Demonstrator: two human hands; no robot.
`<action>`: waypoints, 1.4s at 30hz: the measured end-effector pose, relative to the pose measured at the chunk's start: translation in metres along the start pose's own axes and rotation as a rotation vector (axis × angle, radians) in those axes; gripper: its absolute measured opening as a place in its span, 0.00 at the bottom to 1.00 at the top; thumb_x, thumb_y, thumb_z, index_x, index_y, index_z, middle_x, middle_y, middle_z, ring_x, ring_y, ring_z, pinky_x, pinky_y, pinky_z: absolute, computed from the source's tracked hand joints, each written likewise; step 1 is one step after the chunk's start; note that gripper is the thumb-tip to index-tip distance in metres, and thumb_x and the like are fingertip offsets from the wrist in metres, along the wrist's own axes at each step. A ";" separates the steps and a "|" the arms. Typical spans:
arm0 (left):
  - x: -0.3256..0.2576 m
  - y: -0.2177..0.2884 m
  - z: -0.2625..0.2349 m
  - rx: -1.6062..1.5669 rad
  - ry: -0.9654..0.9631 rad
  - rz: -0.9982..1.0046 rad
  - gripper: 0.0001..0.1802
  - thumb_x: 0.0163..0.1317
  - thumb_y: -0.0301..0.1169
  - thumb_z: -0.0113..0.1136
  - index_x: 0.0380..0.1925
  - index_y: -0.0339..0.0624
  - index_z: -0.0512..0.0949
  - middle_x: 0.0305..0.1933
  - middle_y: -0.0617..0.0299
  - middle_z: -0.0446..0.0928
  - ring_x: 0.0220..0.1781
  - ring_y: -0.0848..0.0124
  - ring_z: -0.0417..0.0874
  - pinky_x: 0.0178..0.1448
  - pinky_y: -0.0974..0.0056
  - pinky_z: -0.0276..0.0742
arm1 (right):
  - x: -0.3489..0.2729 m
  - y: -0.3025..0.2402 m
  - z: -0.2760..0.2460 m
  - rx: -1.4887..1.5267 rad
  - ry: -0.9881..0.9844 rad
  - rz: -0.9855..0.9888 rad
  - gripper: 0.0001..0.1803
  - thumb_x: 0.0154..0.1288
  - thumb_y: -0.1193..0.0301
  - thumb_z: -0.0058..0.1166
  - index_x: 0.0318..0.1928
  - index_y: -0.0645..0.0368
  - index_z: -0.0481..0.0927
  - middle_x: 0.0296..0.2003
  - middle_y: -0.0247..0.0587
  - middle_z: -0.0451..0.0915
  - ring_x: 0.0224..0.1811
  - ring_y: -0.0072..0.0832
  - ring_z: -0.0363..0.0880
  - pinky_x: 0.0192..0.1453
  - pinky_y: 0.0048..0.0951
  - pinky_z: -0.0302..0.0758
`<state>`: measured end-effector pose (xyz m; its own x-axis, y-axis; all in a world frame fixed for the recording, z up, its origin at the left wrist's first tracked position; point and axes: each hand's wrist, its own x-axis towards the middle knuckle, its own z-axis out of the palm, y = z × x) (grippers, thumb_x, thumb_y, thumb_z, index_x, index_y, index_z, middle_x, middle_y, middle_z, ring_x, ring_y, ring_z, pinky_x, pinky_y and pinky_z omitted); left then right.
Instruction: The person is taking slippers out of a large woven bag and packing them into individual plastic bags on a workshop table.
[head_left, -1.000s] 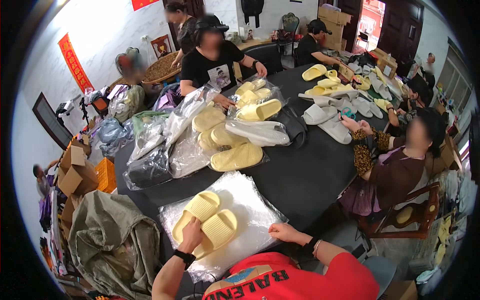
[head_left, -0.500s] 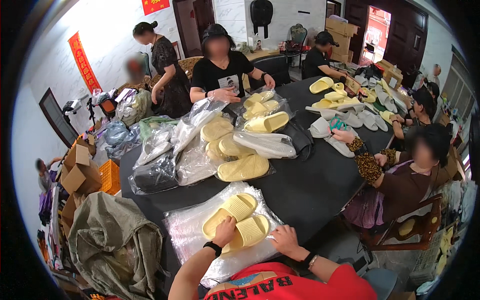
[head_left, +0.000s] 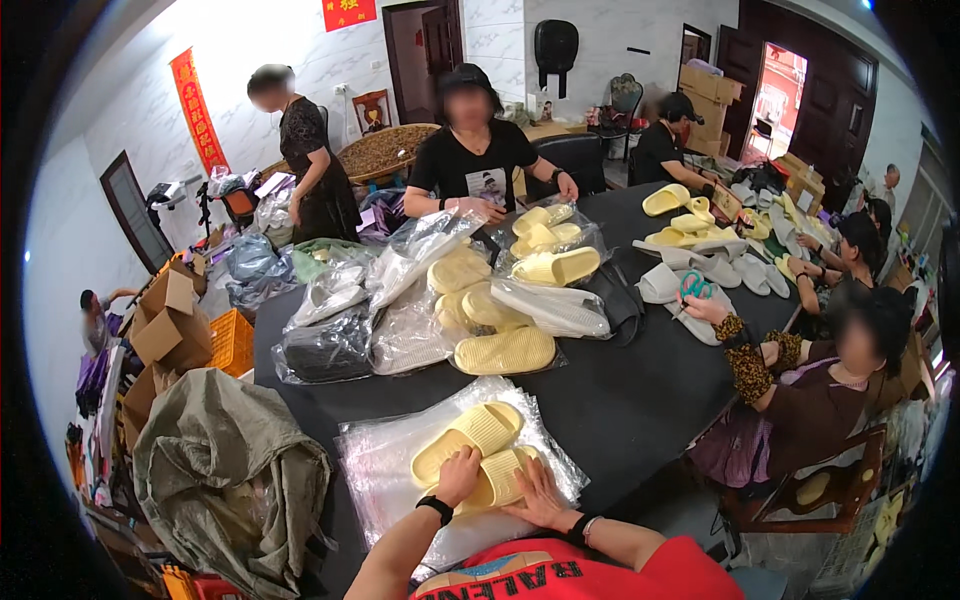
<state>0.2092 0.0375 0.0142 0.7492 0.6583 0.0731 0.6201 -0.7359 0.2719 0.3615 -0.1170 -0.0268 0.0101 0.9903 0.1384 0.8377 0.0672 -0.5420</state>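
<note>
- And here we are at the near edge of the black tabletop (head_left: pixel 640 405), the pair of yellow slippers (head_left: pixel 488 428) lying side by side on a stack of clear plastic bags (head_left: pixel 380 470)!
- The left hand (head_left: pixel 459 476) has its fingers curled in where the two slippers meet, gripping them.
- The right hand (head_left: pixel 540 500) is spread wide, fingers laid out over the right-hand slipper.
- Just beyond, a pile of bagged slippers (head_left: pixel 505 353), yellow and whitish, with a dark bagged bundle (head_left: pixel 325 350) at its left end.
- Across the pile, a co-worker in a black T-shirt (head_left: pixel 480 165) has both hands at its far side.
- Over on the right, a co-worker in leopard-print sleeves (head_left: pixel 740 345) holds teal-handled scissors (head_left: pixel 696 287) above pale grey slippers (head_left: pixel 700 326).
- Down on the left, a crumpled grey-green sack (head_left: pixel 225 440) slumps beside the tabletop, an orange crate (head_left: pixel 231 342) behind it.
</note>
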 end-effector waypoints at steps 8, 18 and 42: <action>-0.032 -0.046 -0.019 0.021 0.014 -0.096 0.12 0.50 0.30 0.52 0.37 0.42 0.71 0.38 0.55 0.71 0.42 0.56 0.75 0.42 0.52 0.73 | 0.001 0.002 0.004 -0.133 -0.099 0.047 0.48 0.53 0.37 0.46 0.67 0.51 0.50 0.68 0.58 0.38 0.70 0.56 0.31 0.70 0.52 0.32; -0.134 -0.162 -0.066 -0.033 0.255 -0.655 0.09 0.50 0.22 0.51 0.34 0.35 0.69 0.37 0.47 0.70 0.41 0.45 0.73 0.42 0.51 0.69 | 0.003 -0.009 -0.009 -0.224 -0.197 0.121 0.44 0.55 0.39 0.45 0.66 0.49 0.55 0.68 0.58 0.41 0.71 0.53 0.29 0.70 0.51 0.31; -0.006 0.057 -0.130 -0.433 0.150 0.087 0.13 0.52 0.22 0.58 0.40 0.41 0.75 0.39 0.54 0.73 0.32 0.59 0.77 0.35 0.61 0.74 | 0.028 0.005 -0.176 1.060 0.004 0.338 0.29 0.50 0.82 0.57 0.54 0.65 0.65 0.48 0.41 0.75 0.50 0.26 0.72 0.55 0.25 0.69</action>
<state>0.2098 0.0120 0.1540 0.7326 0.6359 0.2426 0.3781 -0.6766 0.6319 0.4626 -0.1100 0.1203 0.1531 0.9770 -0.1486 -0.0994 -0.1344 -0.9859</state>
